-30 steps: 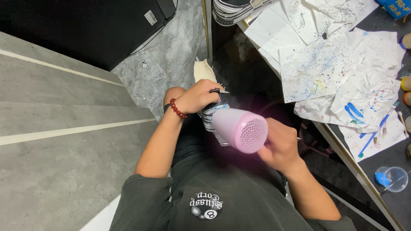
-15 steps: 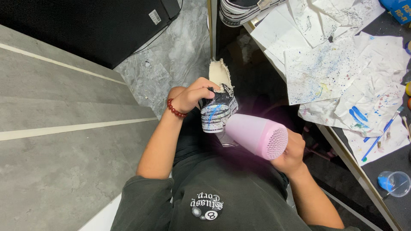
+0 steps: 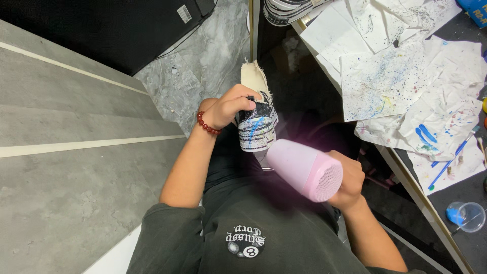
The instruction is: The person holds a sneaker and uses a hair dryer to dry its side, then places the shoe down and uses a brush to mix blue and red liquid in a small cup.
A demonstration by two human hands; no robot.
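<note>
While the left hand (image 3: 228,107) grips the paint-splattered sneaker (image 3: 256,122) above the lap, fingers closed round its upper, the right hand (image 3: 346,178), closed on the pink hair dryer (image 3: 304,170), should probably keep the nozzle just beside the sole, sweeping evenly.

Two hands show: the left hand (image 3: 231,107) and the right hand (image 3: 347,181). One paint-splashed shoe (image 3: 257,124) is held up, and part of a second shoe (image 3: 291,9) shows at the top edge. There is one pink hair dryer (image 3: 306,169), one red bead bracelet (image 3: 208,124), one blue paintbrush (image 3: 453,158) and one clear plastic cup (image 3: 467,216). Several spattered paper sheets (image 3: 385,81) overlap on the worktop (image 3: 459,238); their exact number cannot be told.
</note>
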